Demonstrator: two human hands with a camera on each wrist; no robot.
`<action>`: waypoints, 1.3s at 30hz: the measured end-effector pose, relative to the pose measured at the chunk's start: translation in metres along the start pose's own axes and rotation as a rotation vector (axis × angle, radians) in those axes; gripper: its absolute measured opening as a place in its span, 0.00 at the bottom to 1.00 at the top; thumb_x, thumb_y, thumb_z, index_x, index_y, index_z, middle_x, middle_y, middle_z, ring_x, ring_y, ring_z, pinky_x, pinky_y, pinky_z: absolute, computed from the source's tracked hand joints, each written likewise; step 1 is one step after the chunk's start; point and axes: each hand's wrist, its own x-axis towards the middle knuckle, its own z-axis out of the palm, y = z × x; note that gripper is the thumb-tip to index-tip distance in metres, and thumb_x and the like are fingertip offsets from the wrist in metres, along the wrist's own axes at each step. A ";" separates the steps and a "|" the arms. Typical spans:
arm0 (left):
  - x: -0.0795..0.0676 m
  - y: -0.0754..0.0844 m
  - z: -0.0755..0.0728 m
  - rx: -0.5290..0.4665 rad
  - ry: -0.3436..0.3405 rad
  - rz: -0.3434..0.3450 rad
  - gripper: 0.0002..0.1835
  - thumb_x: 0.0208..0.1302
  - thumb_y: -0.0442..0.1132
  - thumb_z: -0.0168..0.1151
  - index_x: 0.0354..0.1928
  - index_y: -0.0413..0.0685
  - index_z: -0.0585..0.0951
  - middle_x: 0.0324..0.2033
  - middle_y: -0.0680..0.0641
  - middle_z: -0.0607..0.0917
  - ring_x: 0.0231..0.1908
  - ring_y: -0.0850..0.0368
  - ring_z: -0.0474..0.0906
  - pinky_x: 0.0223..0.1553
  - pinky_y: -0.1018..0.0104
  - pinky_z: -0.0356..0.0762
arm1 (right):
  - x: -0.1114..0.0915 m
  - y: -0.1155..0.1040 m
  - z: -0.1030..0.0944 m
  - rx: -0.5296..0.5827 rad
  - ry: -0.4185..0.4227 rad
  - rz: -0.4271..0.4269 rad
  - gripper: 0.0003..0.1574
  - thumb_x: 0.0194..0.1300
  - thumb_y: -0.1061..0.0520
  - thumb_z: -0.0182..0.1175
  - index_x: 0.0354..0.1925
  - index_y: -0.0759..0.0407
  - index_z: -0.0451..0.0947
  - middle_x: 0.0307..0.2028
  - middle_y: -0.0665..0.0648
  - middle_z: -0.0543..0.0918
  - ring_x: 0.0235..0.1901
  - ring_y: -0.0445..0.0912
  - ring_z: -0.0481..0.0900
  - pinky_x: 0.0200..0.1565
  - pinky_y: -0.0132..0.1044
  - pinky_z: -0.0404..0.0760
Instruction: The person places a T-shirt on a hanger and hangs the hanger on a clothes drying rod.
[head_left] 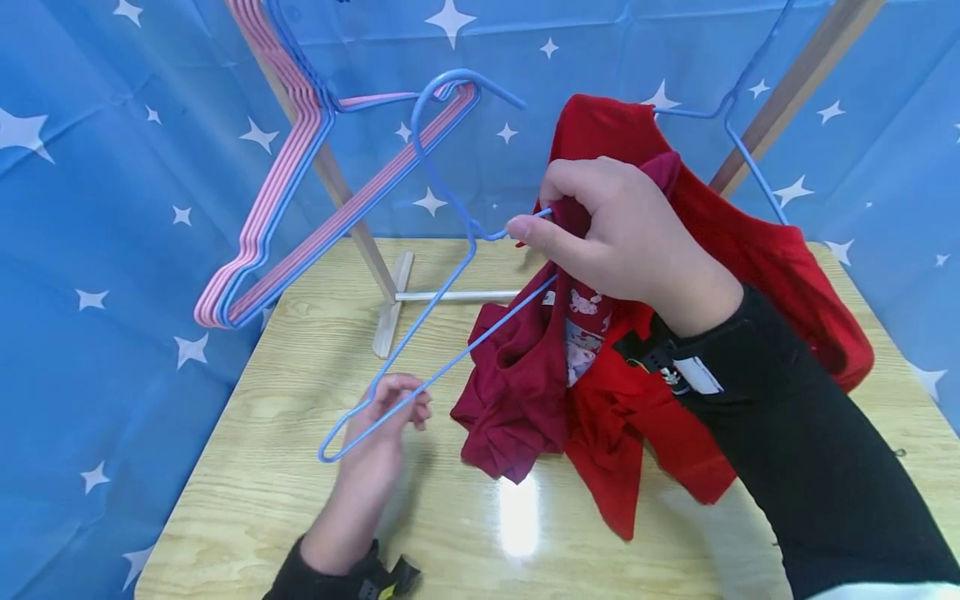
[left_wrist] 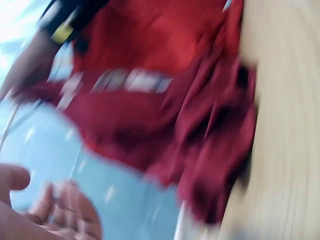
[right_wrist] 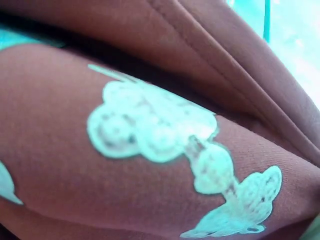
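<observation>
My right hand point(head_left: 607, 225) pinches the upper edge of a maroon printed top point(head_left: 517, 383) together with one shoulder of a blue clothes hanger point(head_left: 442, 292). Part of that hanger runs inside the top; its hook and other end stick out to the left. My left hand point(head_left: 382, 425) is by the hanger's free lower corner, fingers loosely bent and holding nothing. In the left wrist view, the left hand point(left_wrist: 55, 210) is apart from the blurred maroon top point(left_wrist: 135, 120). Maroon cloth with a pale print point(right_wrist: 160, 125) fills the right wrist view, where the right hand does not show.
A red garment point(head_left: 772, 250) hangs on another blue hanger point(head_left: 750, 158) at the right. Several pink and blue hangers point(head_left: 277, 208) hang at the left. The wooden rack's post point(head_left: 360, 233) and foot point(head_left: 393, 304) stand on the wood-grain table point(head_left: 247, 467). Behind is a blue star-patterned curtain point(head_left: 97, 250).
</observation>
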 end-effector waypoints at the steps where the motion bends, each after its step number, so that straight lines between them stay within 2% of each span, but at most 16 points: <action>1: 0.004 -0.004 0.011 0.050 -0.034 -0.032 0.10 0.71 0.32 0.53 0.51 0.36 0.74 0.42 0.43 0.80 0.43 0.52 0.78 0.45 0.65 0.77 | 0.001 -0.001 0.000 0.001 0.011 -0.001 0.19 0.62 0.46 0.62 0.29 0.58 0.70 0.20 0.52 0.69 0.23 0.40 0.66 0.30 0.38 0.68; 4: 0.016 -0.018 0.044 0.155 -0.156 -0.055 0.27 0.66 0.36 0.59 0.65 0.39 0.65 0.57 0.42 0.74 0.57 0.49 0.71 0.59 0.56 0.71 | 0.004 -0.003 0.000 0.013 0.048 -0.008 0.19 0.62 0.46 0.62 0.28 0.59 0.69 0.19 0.52 0.69 0.21 0.39 0.65 0.28 0.38 0.67; 5: 0.019 -0.021 0.054 0.173 -0.183 -0.063 0.32 0.65 0.39 0.61 0.68 0.43 0.61 0.60 0.44 0.72 0.59 0.50 0.69 0.60 0.54 0.70 | 0.005 -0.004 0.000 0.020 0.058 -0.011 0.20 0.62 0.46 0.62 0.28 0.59 0.69 0.19 0.53 0.69 0.21 0.39 0.65 0.28 0.37 0.66; 8: 0.028 -0.027 0.078 0.187 -0.190 -0.090 0.38 0.62 0.47 0.64 0.70 0.52 0.57 0.61 0.50 0.70 0.59 0.54 0.69 0.58 0.53 0.72 | 0.007 -0.007 0.000 0.044 0.071 -0.007 0.19 0.62 0.47 0.62 0.28 0.60 0.69 0.19 0.53 0.69 0.21 0.38 0.66 0.27 0.36 0.67; 12: 0.032 -0.030 0.096 0.100 -0.118 -0.171 0.28 0.64 0.52 0.63 0.61 0.56 0.65 0.53 0.52 0.76 0.53 0.56 0.75 0.52 0.54 0.76 | 0.007 -0.010 0.003 0.068 0.066 0.029 0.19 0.63 0.47 0.61 0.29 0.60 0.69 0.19 0.52 0.70 0.20 0.38 0.67 0.27 0.35 0.69; 14: 0.030 -0.031 0.099 0.060 -0.067 -0.205 0.20 0.67 0.53 0.60 0.56 0.56 0.70 0.49 0.53 0.79 0.50 0.56 0.77 0.50 0.54 0.77 | 0.007 -0.011 0.004 0.068 0.061 0.052 0.18 0.63 0.47 0.61 0.29 0.60 0.69 0.20 0.52 0.71 0.20 0.39 0.68 0.27 0.35 0.70; 16: 0.029 -0.031 0.100 0.037 -0.021 -0.203 0.16 0.69 0.53 0.56 0.53 0.56 0.73 0.47 0.52 0.80 0.49 0.55 0.78 0.49 0.54 0.77 | 0.006 -0.011 0.005 0.064 0.055 0.068 0.18 0.64 0.47 0.60 0.30 0.60 0.70 0.20 0.52 0.72 0.21 0.39 0.69 0.28 0.36 0.72; 19: 0.027 -0.032 0.097 0.035 0.010 -0.166 0.14 0.71 0.53 0.54 0.51 0.57 0.75 0.44 0.51 0.81 0.47 0.54 0.78 0.49 0.54 0.76 | 0.006 -0.010 0.004 0.054 0.056 0.080 0.19 0.64 0.46 0.60 0.31 0.60 0.70 0.22 0.52 0.73 0.22 0.39 0.70 0.29 0.36 0.73; 21: 0.026 -0.030 0.093 0.051 0.004 -0.139 0.14 0.71 0.53 0.54 0.52 0.57 0.75 0.45 0.51 0.81 0.48 0.54 0.78 0.50 0.53 0.76 | 0.006 -0.009 0.004 0.051 0.064 0.089 0.19 0.64 0.45 0.60 0.31 0.59 0.70 0.22 0.52 0.74 0.22 0.39 0.70 0.29 0.36 0.74; 26: 0.024 -0.022 0.075 0.127 -0.090 -0.061 0.14 0.71 0.49 0.54 0.53 0.53 0.75 0.45 0.49 0.81 0.47 0.53 0.78 0.48 0.53 0.76 | 0.005 -0.008 0.000 0.054 0.084 0.111 0.20 0.64 0.45 0.60 0.29 0.59 0.70 0.21 0.51 0.72 0.21 0.39 0.69 0.28 0.34 0.72; 30: 0.025 -0.014 0.054 0.142 -0.151 0.085 0.12 0.69 0.40 0.56 0.50 0.43 0.77 0.40 0.46 0.81 0.42 0.54 0.77 0.44 0.59 0.77 | 0.004 -0.007 -0.002 0.057 0.097 0.129 0.19 0.64 0.45 0.60 0.30 0.59 0.69 0.21 0.50 0.71 0.21 0.39 0.68 0.28 0.33 0.71; 34: 0.021 -0.001 0.030 0.102 -0.160 0.249 0.07 0.68 0.30 0.54 0.44 0.33 0.77 0.34 0.48 0.79 0.36 0.58 0.75 0.37 0.67 0.76 | 0.005 -0.006 -0.003 0.067 0.105 0.142 0.19 0.64 0.46 0.60 0.30 0.59 0.70 0.22 0.51 0.73 0.22 0.39 0.70 0.31 0.33 0.74; 36: 0.018 0.007 0.019 0.130 -0.153 0.327 0.04 0.67 0.26 0.53 0.39 0.33 0.76 0.30 0.51 0.77 0.32 0.60 0.73 0.32 0.71 0.73 | 0.005 -0.005 -0.002 0.072 0.108 0.138 0.19 0.64 0.46 0.61 0.30 0.60 0.71 0.23 0.51 0.75 0.24 0.38 0.71 0.33 0.33 0.76; 39: 0.011 0.019 0.006 0.211 -0.154 0.413 0.05 0.66 0.24 0.53 0.34 0.38 0.75 0.25 0.51 0.74 0.27 0.61 0.69 0.25 0.69 0.69 | 0.005 -0.003 -0.001 0.087 0.124 0.119 0.17 0.63 0.48 0.63 0.31 0.61 0.73 0.26 0.51 0.78 0.28 0.37 0.74 0.36 0.34 0.78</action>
